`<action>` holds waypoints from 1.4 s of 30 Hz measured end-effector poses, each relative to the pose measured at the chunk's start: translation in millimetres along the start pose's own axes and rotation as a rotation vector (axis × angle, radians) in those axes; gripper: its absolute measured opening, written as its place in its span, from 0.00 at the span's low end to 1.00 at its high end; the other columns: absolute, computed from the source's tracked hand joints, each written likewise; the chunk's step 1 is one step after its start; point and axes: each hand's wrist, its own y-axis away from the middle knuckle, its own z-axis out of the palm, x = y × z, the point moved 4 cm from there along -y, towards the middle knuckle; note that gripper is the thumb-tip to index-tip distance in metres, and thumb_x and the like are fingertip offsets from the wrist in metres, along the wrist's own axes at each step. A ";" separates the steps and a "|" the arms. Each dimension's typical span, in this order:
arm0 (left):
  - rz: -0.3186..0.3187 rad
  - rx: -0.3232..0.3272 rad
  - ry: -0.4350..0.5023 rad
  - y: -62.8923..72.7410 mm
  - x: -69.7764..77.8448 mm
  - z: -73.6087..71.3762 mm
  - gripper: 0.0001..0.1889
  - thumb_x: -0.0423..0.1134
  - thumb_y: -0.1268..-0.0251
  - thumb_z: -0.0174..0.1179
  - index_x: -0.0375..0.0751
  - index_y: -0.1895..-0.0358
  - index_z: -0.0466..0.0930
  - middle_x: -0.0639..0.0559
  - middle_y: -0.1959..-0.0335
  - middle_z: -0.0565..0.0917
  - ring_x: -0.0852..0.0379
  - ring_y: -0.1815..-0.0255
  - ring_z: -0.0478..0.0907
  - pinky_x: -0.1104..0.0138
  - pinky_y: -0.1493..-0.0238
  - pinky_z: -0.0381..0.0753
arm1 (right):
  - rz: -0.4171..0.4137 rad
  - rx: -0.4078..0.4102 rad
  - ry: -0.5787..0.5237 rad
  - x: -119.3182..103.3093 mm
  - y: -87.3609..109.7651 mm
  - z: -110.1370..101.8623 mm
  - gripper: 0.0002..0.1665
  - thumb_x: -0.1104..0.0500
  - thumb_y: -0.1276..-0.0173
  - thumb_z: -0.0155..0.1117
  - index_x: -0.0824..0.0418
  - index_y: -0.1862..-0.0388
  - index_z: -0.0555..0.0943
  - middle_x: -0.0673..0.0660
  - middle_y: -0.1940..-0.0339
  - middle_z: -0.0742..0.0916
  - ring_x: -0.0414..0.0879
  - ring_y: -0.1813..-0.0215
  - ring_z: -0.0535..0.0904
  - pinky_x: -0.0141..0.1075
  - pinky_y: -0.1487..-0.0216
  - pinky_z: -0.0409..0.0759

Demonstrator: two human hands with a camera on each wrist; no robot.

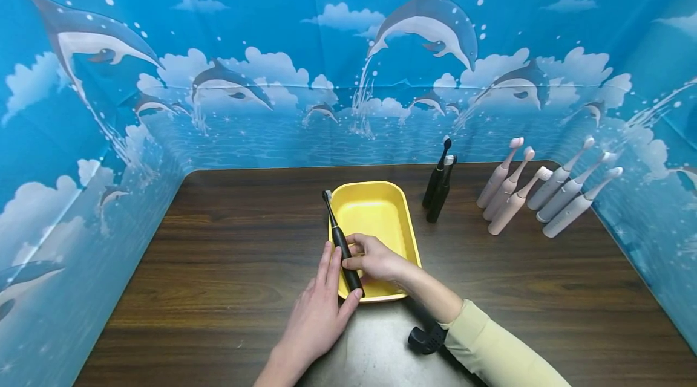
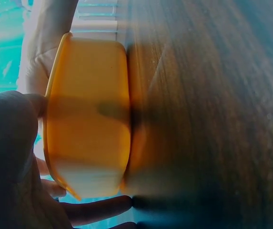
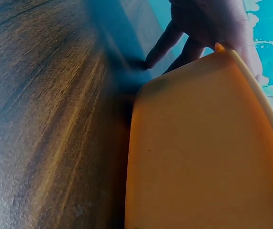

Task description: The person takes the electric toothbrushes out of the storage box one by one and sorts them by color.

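A black electric toothbrush (image 1: 340, 237) lies slanted along the left side of a yellow tray (image 1: 376, 202), its white-bristled head reaching past the far left corner. My right hand (image 1: 381, 261) reaches over the tray and pinches the toothbrush handle between thumb and fingers. Along the tray's left edge rests my left hand (image 1: 320, 308), fingers straight beside the handle and thumb at its base. The left wrist view has the tray's outer wall (image 2: 88, 138) with left-hand fingers (image 2: 100, 210) stretched past it. The toothbrush is hidden behind the tray wall in both wrist views.
Right of the tray, two black toothbrushes (image 1: 441, 190) stand upright. Farther right stand three pink toothbrushes (image 1: 509, 187) and three grey toothbrushes (image 1: 569, 196). A blue dolphin-print curtain (image 1: 327, 42) surrounds the dark wooden table (image 1: 245, 242). A black strap device (image 1: 427, 338) sits at my right wrist.
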 end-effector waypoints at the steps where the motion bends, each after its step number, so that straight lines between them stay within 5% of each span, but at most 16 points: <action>1: -0.003 -0.001 -0.002 0.0 -0.3 0.5 0.41 0.57 0.24 0.57 0.44 0.17 0.52 0.49 0.15 0.48 0.31 0.42 0.79 0.38 0.54 0.79 | -0.002 -0.002 -0.008 -0.1 0.7 -0.7 0.29 0.68 0.29 0.63 0.73 0.31 0.69 0.62 0.54 0.82 0.49 0.63 0.82 0.41 0.69 0.84; 11: -0.005 0.001 -0.014 -0.3 -0.6 1.8 0.41 0.57 0.25 0.57 0.43 0.18 0.53 0.47 0.15 0.47 0.31 0.42 0.79 0.39 0.53 0.80 | -0.036 -0.008 -0.034 -17.7 18.0 -20.0 0.30 0.67 0.29 0.64 0.73 0.31 0.69 0.64 0.52 0.83 0.50 0.60 0.84 0.46 0.65 0.87; 18: -0.003 -0.003 -0.016 0.7 -0.6 2.7 0.41 0.57 0.25 0.58 0.42 0.18 0.53 0.47 0.15 0.48 0.31 0.42 0.79 0.39 0.54 0.80 | -0.080 0.039 -0.018 -33.1 50.0 -47.1 0.31 0.65 0.27 0.65 0.71 0.29 0.67 0.71 0.43 0.82 0.55 0.50 0.84 0.51 0.57 0.86; 24: 0.004 0.009 -0.013 1.6 0.4 3.2 0.41 0.56 0.25 0.58 0.42 0.18 0.53 0.47 0.15 0.48 0.31 0.42 0.79 0.39 0.54 0.80 | -0.168 0.180 -0.023 -41.8 79.9 -72.0 0.33 0.66 0.28 0.65 0.71 0.28 0.65 0.71 0.42 0.82 0.61 0.46 0.84 0.51 0.55 0.86; 28: 0.004 0.009 -0.011 2.1 0.4 3.5 0.41 0.57 0.25 0.57 0.41 0.18 0.53 0.46 0.15 0.47 0.31 0.41 0.79 0.39 0.54 0.80 | -0.216 0.319 0.017 -45.7 98.8 -87.1 0.32 0.67 0.29 0.66 0.70 0.30 0.66 0.70 0.44 0.83 0.56 0.49 0.85 0.48 0.56 0.86; 42: 0.035 0.028 -0.026 -0.2 0.2 0.8 0.41 0.56 0.25 0.58 0.40 0.18 0.54 0.44 0.16 0.49 0.31 0.44 0.80 0.41 0.55 0.81 | -0.361 0.788 0.405 -28.0 130.3 -120.7 0.31 0.69 0.35 0.73 0.70 0.36 0.71 0.65 0.45 0.83 0.56 0.46 0.81 0.25 0.46 0.76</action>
